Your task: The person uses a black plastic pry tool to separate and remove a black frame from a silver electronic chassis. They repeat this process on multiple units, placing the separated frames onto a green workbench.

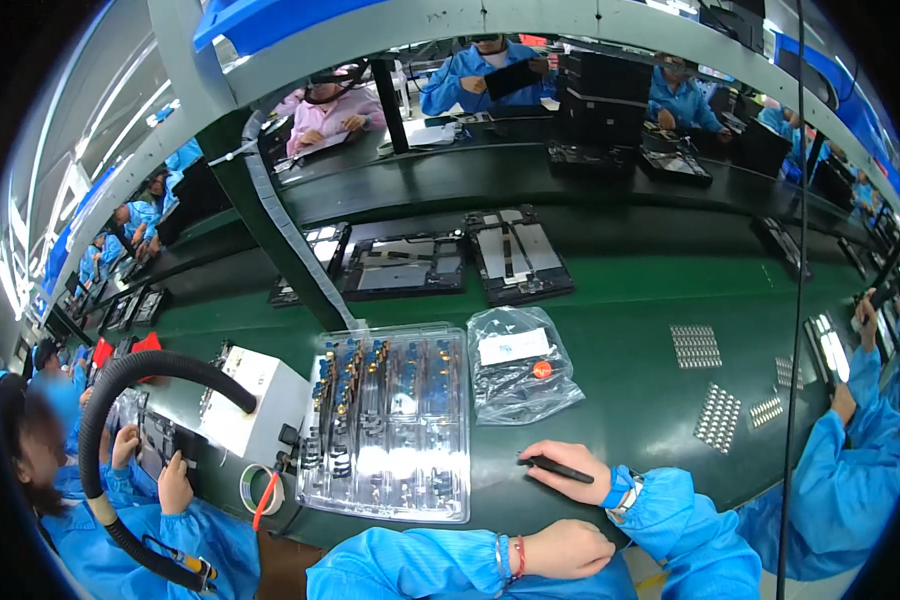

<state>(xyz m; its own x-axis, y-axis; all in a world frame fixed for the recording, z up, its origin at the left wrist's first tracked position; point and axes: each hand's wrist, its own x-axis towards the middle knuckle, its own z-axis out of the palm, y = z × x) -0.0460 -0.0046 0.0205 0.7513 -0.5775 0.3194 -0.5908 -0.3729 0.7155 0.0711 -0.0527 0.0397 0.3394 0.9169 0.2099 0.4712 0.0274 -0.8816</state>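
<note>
The fingers of the right hand (582, 462) are closed around a black pen-like tool (558, 467), held just to the right of the clear tray (460, 440). The tool's long axis runs roughly sideways, its tip toward the tray and apart from it. The right hand has the tool; the left hand (570, 550) rests nearer the body, also right of the tray, its fingers curled under, so I cannot tell whether they hold anything.

Rows of small dark parts with blue ends (350, 375) lie in the tray. Right beside it, farther from the body than the right hand, is a clear plastic bag (510, 402). Well right of the tray, sheets of round silver pieces (718, 418) lie on the green tabletop (620, 385). Left of the tray stand a white box (260, 400) with a black hose (120, 375) and a tape roll (248, 490). Beyond it are open dark panels (407, 265). Co-workers in blue sit on both sides of the tray, with others across the bench.
</note>
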